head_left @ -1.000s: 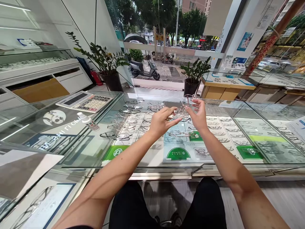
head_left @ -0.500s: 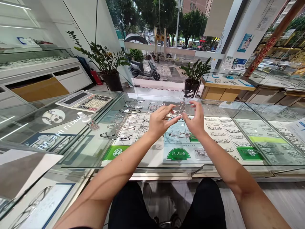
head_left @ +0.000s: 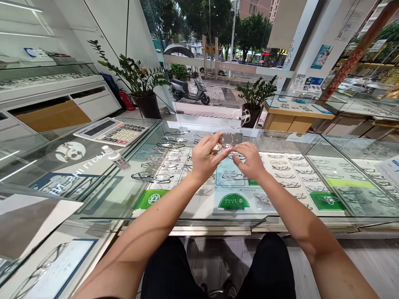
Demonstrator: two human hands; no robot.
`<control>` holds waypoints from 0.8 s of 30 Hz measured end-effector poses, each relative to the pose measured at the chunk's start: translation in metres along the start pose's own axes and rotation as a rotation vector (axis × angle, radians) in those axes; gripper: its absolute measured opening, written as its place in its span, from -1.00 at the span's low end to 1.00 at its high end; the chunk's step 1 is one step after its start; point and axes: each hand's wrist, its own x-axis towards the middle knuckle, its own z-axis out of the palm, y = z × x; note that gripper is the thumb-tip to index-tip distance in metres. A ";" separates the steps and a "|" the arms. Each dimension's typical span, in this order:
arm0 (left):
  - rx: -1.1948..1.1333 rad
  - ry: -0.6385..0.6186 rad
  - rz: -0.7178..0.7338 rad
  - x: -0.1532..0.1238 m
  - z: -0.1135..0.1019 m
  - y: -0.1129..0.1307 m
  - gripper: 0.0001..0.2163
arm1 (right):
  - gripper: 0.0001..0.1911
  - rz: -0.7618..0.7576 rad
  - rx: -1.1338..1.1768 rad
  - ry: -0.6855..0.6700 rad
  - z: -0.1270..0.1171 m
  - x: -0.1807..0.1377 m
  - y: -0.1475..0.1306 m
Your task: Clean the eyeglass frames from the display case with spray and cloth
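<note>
A pair of thin wire-rimmed eyeglasses (head_left: 232,127) is held up above the glass counter, its clear round lenses standing out against the window side. My left hand (head_left: 206,157) is closed on it, thumb stretched to the right. A small pale item (head_left: 217,147), too small to name, also shows between those fingers. From the other side my right hand (head_left: 250,161) reaches in with its fingers stretched out and the thumb apart below them. Its fingertips meet the left thumb tip, close to the lower rim. Beneath both hands, several spectacle frames (head_left: 233,175) lie inside the display case.
The glass counter (head_left: 193,219) spans the front, with rows of frames inside. A calculator (head_left: 110,132) and a small white bottle (head_left: 116,158) are on the left. Two potted plants (head_left: 146,104) flank the window, and a wooden display table (head_left: 296,116) stands at the back right.
The eyeglasses have tilted and shifted slightly left. My right hand has moved left and lower, its raised fingers now stretched toward my left thumb. My left hand stays closed on the eyeglasses.
</note>
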 end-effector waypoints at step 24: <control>-0.131 -0.259 0.073 -0.006 0.009 0.005 -0.52 | -0.70 0.192 0.718 0.123 -0.019 0.010 -0.013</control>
